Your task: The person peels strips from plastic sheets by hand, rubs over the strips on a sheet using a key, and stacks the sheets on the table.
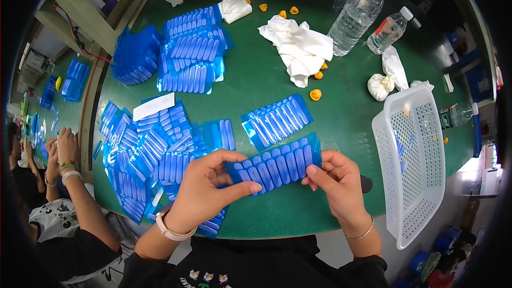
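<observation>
Between my two hands, just above the table's near edge, is a blue film sheet (274,166) carrying a row of long rounded blue strips. My left hand (216,181) pinches its left end, thumb on top. At the right end, my right hand (335,178) grips it between thumb and fingers. A similar blue sheet (278,121) lies flat on the table just beyond. Left of my hands spreads a loose heap of such sheets (144,154), with a white paper slip (153,106) on it.
Neater stacks of blue sheets (192,50) lie farther back, beside a blue bundle (136,56). Crumpled white cloth (298,48), orange finger cots (316,95) and two water bottles (358,18) are at the back. A white perforated basket (392,181) stands right. Another person's arms (80,181) show at left.
</observation>
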`<state>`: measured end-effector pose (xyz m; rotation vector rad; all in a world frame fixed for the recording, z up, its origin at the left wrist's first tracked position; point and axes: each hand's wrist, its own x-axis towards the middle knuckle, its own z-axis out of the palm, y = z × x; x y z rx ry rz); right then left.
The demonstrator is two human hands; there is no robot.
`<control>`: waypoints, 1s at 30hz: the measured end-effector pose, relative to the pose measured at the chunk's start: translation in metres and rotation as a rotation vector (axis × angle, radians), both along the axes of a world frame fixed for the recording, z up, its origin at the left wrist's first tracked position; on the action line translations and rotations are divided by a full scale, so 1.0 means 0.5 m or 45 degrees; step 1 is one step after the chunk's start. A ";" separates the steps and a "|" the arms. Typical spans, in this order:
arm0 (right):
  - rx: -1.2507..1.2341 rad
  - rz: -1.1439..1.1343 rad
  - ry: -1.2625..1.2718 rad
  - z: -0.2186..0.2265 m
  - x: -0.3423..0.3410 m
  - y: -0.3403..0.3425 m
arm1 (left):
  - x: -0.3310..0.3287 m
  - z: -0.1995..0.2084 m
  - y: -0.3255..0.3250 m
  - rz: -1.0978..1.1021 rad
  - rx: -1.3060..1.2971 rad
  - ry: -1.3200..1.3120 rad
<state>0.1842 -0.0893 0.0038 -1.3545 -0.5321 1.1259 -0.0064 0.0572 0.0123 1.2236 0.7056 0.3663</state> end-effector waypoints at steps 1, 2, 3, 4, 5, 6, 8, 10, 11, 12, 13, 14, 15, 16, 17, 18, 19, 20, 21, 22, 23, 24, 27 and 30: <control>-0.003 0.002 0.003 0.001 0.000 0.001 | 0.003 0.002 0.001 0.000 -0.040 0.013; 0.020 -0.005 0.010 0.003 0.000 0.002 | 0.005 0.000 0.002 0.003 -0.043 0.016; 0.046 -0.010 0.017 0.004 0.000 0.004 | 0.006 -0.003 0.003 0.013 -0.031 -0.001; 0.047 -0.003 0.019 0.005 0.000 0.005 | 0.006 -0.006 0.004 0.024 -0.019 -0.017; 0.039 -0.007 0.000 0.005 0.000 0.006 | 0.004 -0.009 0.005 0.032 -0.017 -0.015; 0.030 -0.014 -0.021 0.005 0.001 0.008 | 0.003 -0.014 0.007 0.005 -0.027 -0.001; 0.027 -0.018 -0.043 -0.001 0.005 0.015 | 0.002 -0.017 0.010 -0.011 -0.035 0.016; 0.022 -0.006 -0.049 -0.007 0.013 0.028 | 0.002 -0.016 0.009 0.006 0.276 0.138; 0.002 -0.057 -0.156 -0.008 0.023 0.045 | 0.000 -0.018 0.018 0.025 0.274 0.153; -0.017 -0.114 -0.258 -0.002 0.030 0.057 | -0.003 -0.014 0.029 0.222 0.445 0.051; -0.095 -0.172 -0.306 0.000 0.044 0.073 | -0.010 -0.016 0.044 0.417 0.616 -0.046; -0.173 -0.228 -0.353 0.000 0.058 0.089 | -0.027 -0.001 0.055 0.497 0.662 -0.032; -0.083 -0.266 -0.540 -0.020 0.067 0.103 | -0.049 -0.002 0.064 0.541 0.802 0.014; -0.091 -0.258 -0.765 -0.052 0.086 0.106 | -0.072 -0.003 0.072 0.588 0.943 0.060; -0.221 -0.202 -0.965 -0.060 0.097 0.097 | -0.099 -0.002 0.074 0.601 0.945 0.079; -0.341 -0.138 -1.161 -0.064 0.099 0.094 | -0.130 0.002 0.068 0.499 1.303 0.229; -0.323 -0.183 -1.321 -0.066 0.092 0.091 | -0.156 -0.001 0.055 0.369 1.638 0.380; -0.304 -0.232 -1.481 -0.066 0.086 0.089 | -0.175 -0.011 0.039 0.374 1.627 0.402; -0.261 -0.280 -1.583 -0.061 0.080 0.090 | -0.200 -0.018 0.015 0.264 1.706 0.451; -0.206 -0.313 -1.649 -0.058 0.074 0.094 | -0.220 -0.030 -0.004 0.150 1.776 0.487; -0.187 -0.292 -1.641 -0.046 0.059 0.097 | -0.231 -0.038 -0.025 0.158 1.767 0.510; -0.163 -0.280 -1.637 -0.021 0.044 0.099 | -0.232 -0.035 -0.047 0.029 1.781 0.530; -0.009 0.005 -1.695 -0.015 -0.003 0.091 | -0.230 -0.059 -0.102 -0.154 1.677 0.606; 0.186 0.268 -1.762 -0.008 -0.055 0.072 | -0.217 -0.062 -0.123 -0.176 1.631 0.621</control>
